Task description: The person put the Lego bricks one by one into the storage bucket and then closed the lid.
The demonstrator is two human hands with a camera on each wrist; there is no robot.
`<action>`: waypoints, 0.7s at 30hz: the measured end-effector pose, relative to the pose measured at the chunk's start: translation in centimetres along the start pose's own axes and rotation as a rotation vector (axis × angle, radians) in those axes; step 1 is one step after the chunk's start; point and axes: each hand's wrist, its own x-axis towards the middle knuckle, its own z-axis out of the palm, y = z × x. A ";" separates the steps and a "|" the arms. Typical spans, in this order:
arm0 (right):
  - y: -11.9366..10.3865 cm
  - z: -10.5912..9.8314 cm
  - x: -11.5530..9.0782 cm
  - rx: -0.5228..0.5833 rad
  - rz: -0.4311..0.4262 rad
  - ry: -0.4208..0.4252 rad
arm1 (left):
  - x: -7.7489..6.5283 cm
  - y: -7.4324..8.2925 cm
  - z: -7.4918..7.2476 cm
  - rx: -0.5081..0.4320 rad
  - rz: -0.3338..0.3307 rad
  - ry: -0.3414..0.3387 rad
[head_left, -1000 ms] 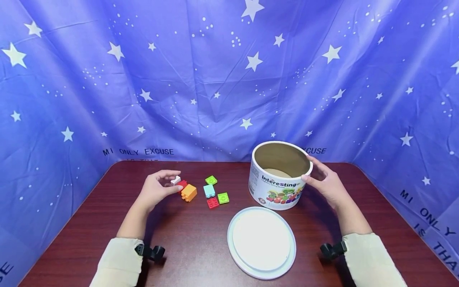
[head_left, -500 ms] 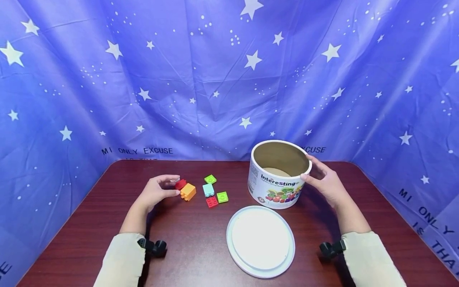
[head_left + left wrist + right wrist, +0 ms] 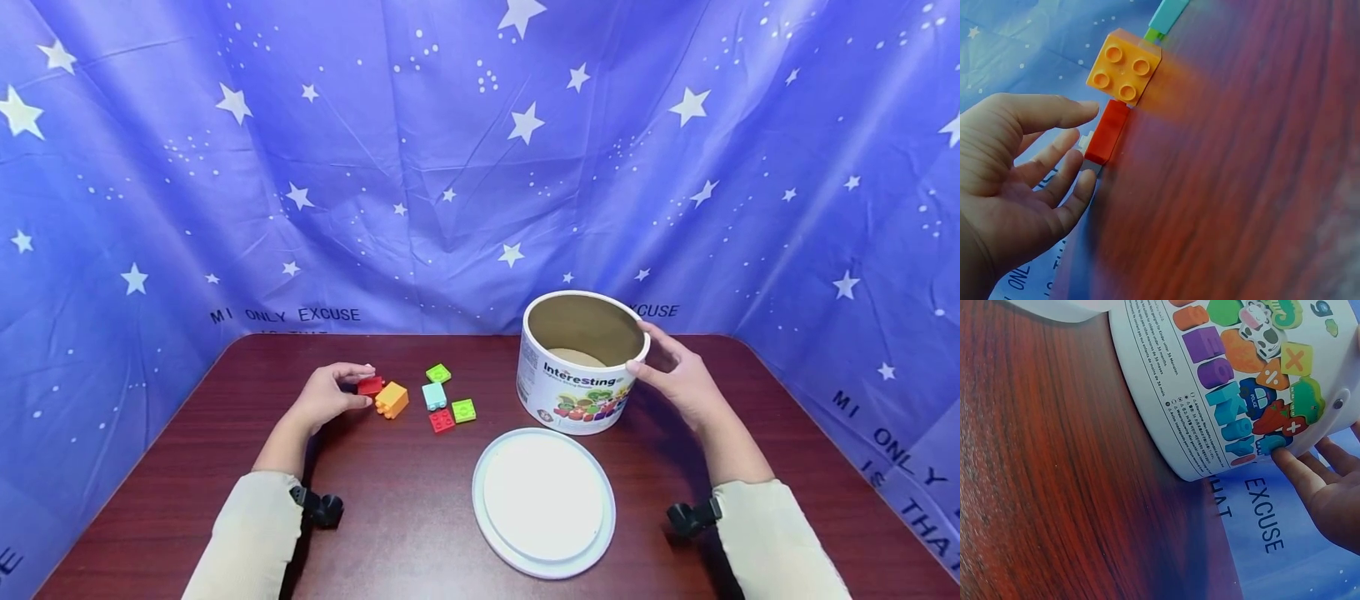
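My left hand (image 3: pixel 330 397) has loosely curved fingers beside a red toy brick (image 3: pixel 371 386). In the left wrist view, a gap shows between the thumb and the red brick, and a white brick (image 3: pixel 1085 144) is partly hidden behind the fingertips. Whether they touch it I cannot tell. Right beside the red one stands an orange brick (image 3: pixel 392 400), studs toward the hand. My right hand (image 3: pixel 681 383) rests against the right side of a white printed bucket (image 3: pixel 577 400), thumb on the near side and fingers on the far side. The bucket stands upright without its lid.
A light blue brick (image 3: pixel 434 396), a flat red brick (image 3: pixel 442 420) and two green pieces, one farther back (image 3: pixel 438 373), lie mid-table. The round white lid (image 3: pixel 543 500) lies in front of the bucket. A starry blue curtain (image 3: pixel 450 167) hangs behind the dark red table (image 3: pixel 390 517).
The red brick has shifted slightly left, toward my left hand, and apart from the orange one in the head view. The white brick has become mostly hidden there. My right hand stays on the bucket.
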 end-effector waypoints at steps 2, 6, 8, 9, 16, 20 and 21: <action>0.0 0.0 0.0 -0.008 0.002 0.002 | 0.2 -0.1 0.0 0.038 -0.002 0.009; 0.1 -0.1 -0.1 -0.014 0.001 0.005 | 0.6 -0.4 0.0 0.138 -0.004 0.011; 0.1 -0.1 0.0 -0.010 0.001 0.007 | 0.8 -0.6 0.0 0.179 -0.005 0.010; 0.1 -0.1 0.0 -0.009 0.001 0.007 | 0.9 -0.6 0.0 0.195 0.000 0.004; 0.2 -0.2 0.0 -0.006 0.004 0.009 | 1.1 -0.9 -0.1 0.187 -0.010 0.013; 0.2 -0.1 0.0 -0.005 0.005 0.009 | 1.1 -1.1 -0.2 0.197 -0.008 0.033; 0.2 -0.1 0.0 -0.005 0.006 0.009 | 1.1 -1.1 -0.2 0.204 -0.011 0.039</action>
